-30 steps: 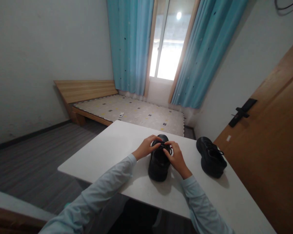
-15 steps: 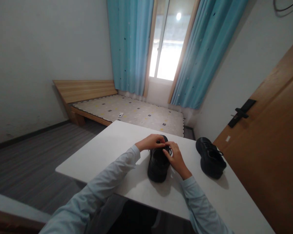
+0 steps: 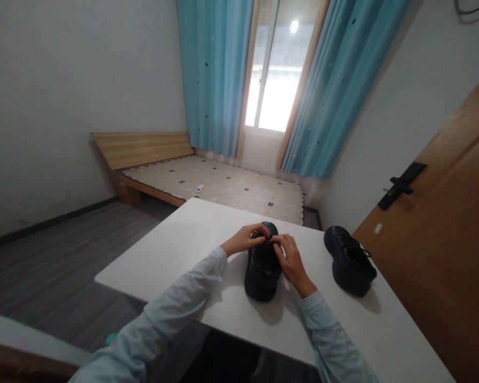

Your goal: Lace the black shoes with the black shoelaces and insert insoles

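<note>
A black lace-up shoe (image 3: 261,285) stands on the white table (image 3: 163,250), heel towards me and toe pointing away. Over its lacing, my left hand (image 3: 244,239) comes in from the left with thumb and fingers pinched on the black shoelace (image 3: 269,239). From the right, my right hand (image 3: 292,261) pinches at the same lace, its fingertips close to the left ones. Fingers cover much of the lace, so its exact shape is hidden. A matching black shoe (image 3: 352,265), laced, rests by the table's right edge.
Beyond the table is a bed with a patterned mattress (image 3: 231,183), and a small white device (image 3: 200,188) lies on it. Blue curtains (image 3: 217,74) flank a bright window. A wooden door (image 3: 443,255) with a black handle stands close on the right.
My fingertips have shifted slightly on the lace, and the left fingers have drawn a little apart from the right. The view has moved slightly; both shoes stay put.
</note>
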Available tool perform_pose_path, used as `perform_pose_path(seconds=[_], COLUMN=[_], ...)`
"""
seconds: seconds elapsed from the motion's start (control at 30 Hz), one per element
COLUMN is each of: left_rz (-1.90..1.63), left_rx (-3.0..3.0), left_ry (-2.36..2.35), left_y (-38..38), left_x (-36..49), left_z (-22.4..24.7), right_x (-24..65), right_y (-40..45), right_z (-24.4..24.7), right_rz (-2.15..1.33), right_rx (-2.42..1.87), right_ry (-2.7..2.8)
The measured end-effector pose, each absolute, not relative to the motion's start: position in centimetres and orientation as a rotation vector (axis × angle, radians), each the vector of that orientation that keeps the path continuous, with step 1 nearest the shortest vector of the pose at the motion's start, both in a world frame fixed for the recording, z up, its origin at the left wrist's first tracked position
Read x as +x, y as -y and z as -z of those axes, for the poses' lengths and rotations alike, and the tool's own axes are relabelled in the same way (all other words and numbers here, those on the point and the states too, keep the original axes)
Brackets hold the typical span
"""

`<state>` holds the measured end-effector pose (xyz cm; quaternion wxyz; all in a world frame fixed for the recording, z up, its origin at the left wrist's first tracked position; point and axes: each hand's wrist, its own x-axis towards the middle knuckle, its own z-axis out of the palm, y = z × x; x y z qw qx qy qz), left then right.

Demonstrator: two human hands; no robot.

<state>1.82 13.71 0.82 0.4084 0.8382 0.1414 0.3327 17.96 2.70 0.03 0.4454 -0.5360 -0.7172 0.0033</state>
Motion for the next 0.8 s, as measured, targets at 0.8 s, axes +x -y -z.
perform_pose_path(seconds=[0.8], left_rz=[-0.928], left_rx=[2.146], left_ry=[-0.422], left_y=[-12.7], left_x=[2.1], left_z=[-0.5], right_x=[16.7], right_y=[-3.0], right_z=[0.6], right_rz=[0.050], right_rx=[-1.376], right_ry=[1.623])
